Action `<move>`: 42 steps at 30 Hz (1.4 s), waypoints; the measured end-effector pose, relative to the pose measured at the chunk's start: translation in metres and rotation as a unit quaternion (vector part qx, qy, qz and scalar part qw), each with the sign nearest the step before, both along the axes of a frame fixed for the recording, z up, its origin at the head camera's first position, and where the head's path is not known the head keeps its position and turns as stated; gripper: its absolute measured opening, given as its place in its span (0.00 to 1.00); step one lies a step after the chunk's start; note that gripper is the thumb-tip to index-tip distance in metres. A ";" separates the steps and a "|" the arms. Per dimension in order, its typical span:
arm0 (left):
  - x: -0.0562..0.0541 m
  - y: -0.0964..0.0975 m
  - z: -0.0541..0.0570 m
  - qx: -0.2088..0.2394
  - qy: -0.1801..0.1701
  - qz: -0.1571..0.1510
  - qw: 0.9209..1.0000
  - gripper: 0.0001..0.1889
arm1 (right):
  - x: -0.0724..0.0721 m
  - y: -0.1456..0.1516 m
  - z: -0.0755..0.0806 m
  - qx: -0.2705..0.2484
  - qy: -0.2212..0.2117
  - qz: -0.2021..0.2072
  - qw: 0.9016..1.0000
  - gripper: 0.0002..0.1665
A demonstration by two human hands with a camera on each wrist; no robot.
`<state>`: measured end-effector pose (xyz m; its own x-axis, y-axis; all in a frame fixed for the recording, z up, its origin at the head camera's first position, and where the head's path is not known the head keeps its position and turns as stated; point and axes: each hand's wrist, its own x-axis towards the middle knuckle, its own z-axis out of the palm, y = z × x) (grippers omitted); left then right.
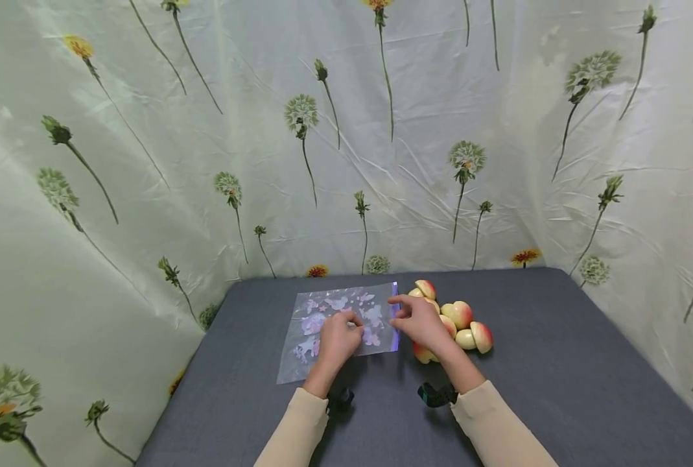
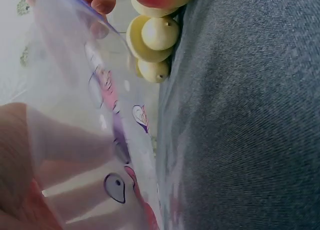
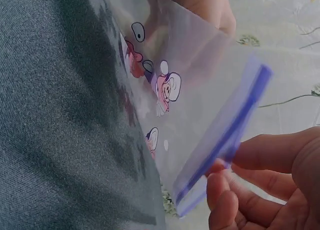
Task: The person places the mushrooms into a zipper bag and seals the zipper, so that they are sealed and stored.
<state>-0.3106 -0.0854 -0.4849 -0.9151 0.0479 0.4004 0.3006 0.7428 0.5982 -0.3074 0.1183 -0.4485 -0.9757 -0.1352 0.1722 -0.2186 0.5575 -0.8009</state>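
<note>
A clear zip bag [image 1: 299, 337] printed with pink and purple cartoon figures lies over the table, its purple zip edge [image 1: 395, 331] on the right side. My right hand [image 1: 422, 321] pinches that zip edge between thumb and fingers; the right wrist view shows the zip strip [image 3: 235, 122] slanting up from the fingertips. At the bag's near side, my left hand [image 1: 339, 337] grips the film, and its fingers show blurred through the plastic in the left wrist view. Glossy cream-and-red mushroom-shaped pieces [image 1: 458, 314] sit just beyond and beside my right hand, partly hidden by it.
The table [image 1: 556, 363] has a dark grey cloth surface. Behind it and along both sides hangs a pale curtain [image 1: 346, 162] with printed dandelions. Dark straps [image 1: 436, 394] are on the wrists near the light sleeves.
</note>
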 end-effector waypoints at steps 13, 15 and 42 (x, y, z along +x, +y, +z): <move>0.001 0.006 0.001 0.027 -0.005 -0.106 0.994 0.23 | 0.003 0.000 0.001 -0.017 0.036 0.030 0.999 0.36; 0.001 0.006 0.002 0.031 -0.004 -0.117 0.993 0.23 | 0.004 0.000 0.002 -0.019 0.043 0.035 0.998 0.40; -0.020 0.004 0.035 -0.046 0.074 -0.190 0.978 0.18 | 0.006 -0.009 0.007 -0.032 0.125 0.083 0.988 0.57</move>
<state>-0.3302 -0.0813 -0.4501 -0.7568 0.4149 0.5051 0.6432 0.6100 0.4627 -0.3014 0.1090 -0.4411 -0.8673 -0.2706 0.4179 -0.4977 0.4478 -0.7428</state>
